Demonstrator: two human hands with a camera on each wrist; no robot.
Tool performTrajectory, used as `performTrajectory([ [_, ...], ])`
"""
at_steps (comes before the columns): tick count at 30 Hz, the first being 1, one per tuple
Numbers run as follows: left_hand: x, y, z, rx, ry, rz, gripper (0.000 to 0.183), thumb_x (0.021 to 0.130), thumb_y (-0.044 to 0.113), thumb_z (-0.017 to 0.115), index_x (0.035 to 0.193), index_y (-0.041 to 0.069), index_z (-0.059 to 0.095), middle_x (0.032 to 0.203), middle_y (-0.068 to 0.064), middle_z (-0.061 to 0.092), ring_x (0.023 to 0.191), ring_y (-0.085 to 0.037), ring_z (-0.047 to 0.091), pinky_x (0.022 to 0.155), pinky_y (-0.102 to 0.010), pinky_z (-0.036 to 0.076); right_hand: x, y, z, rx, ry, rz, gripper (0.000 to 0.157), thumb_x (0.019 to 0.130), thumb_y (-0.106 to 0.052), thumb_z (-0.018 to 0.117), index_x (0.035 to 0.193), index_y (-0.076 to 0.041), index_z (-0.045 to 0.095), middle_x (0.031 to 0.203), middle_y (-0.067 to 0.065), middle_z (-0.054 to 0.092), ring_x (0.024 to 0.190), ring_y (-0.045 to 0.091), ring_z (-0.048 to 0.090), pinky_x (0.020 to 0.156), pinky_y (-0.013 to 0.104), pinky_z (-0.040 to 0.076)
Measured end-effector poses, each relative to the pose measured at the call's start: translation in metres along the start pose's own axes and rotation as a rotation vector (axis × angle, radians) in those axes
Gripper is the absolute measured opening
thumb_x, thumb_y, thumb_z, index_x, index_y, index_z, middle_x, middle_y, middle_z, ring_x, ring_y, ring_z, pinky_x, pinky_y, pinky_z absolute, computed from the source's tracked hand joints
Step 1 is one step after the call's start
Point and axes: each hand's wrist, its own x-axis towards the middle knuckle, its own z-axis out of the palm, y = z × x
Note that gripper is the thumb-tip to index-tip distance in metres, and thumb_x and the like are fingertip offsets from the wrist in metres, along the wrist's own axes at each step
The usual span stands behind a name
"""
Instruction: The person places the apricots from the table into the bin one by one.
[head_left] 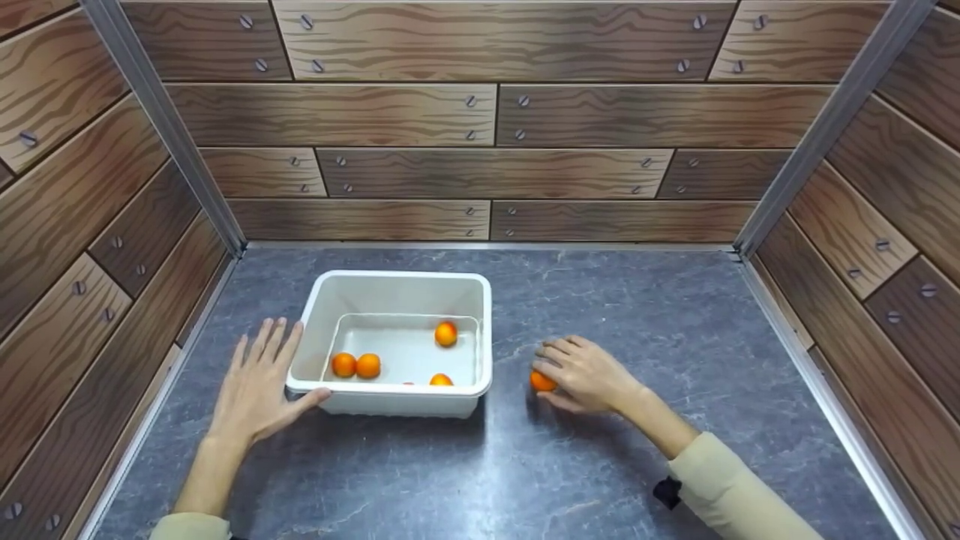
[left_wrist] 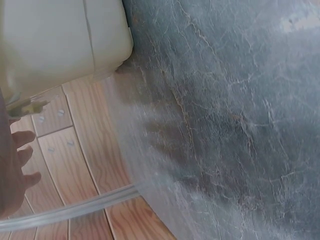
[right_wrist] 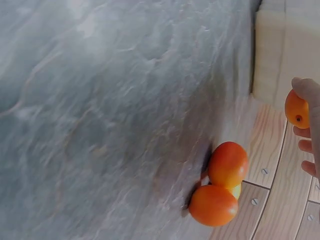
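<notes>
A white plastic tub [head_left: 480, 330] stands left of centre on the table, with several small oranges [head_left: 445, 334] inside, some partly hidden by its front wall. My left hand [head_left: 255, 394] is spread at the tub's left side, fingers straight, its thumb reaching the front rim. In the left wrist view the tub [left_wrist: 45, 45] fills the upper left. To the right of the tub, my right hand [head_left: 589, 375] holds an orange [head_left: 543, 381] between thumb and fingers. The right wrist view shows this held orange [right_wrist: 297, 109] and, on the table nearby, more orange-red fruit [right_wrist: 214, 205] clustered together.
A grey marbled table [head_left: 600, 480] lies under everything. Wood-patterned panels [head_left: 480, 112] close off the back and both sides, with metal strips [head_left: 795, 345] along the edges. A black piece [head_left: 667, 493] hangs at the right sleeve.
</notes>
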Motion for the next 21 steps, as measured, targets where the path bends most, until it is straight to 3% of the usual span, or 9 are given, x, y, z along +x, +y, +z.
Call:
performTrajectory([
  [7,0.001,0.0,0.0,0.005,0.011,0.008,0.111,0.086,0.078,0.061,0.165,0.005,0.034,0.171,-0.025,0.033,0.161,-0.045,0.027,0.131,-0.066,0.019,0.011,0.002,-0.004,0.045,0.062,0.045,0.051,0.083,-0.05,0.083,0.118,-0.014,0.074,0.117,0.006,0.078,0.107,0.026,0.073,0.089,0.04,0.063],
  [21,0.0,0.0,-0.001,0.007,0.004,0.003,0.112,0.085,0.079,0.061,0.165,0.006,0.034,0.17,-0.025,0.033,0.161,-0.045,0.028,0.131,-0.067,0.021,0.035,0.005,-0.012,0.104,0.191,0.134,0.046,0.086,-0.047,0.08,0.117,-0.014,0.075,0.119,0.008,0.079,0.109,0.028,0.074,0.09,0.042,0.063],
])
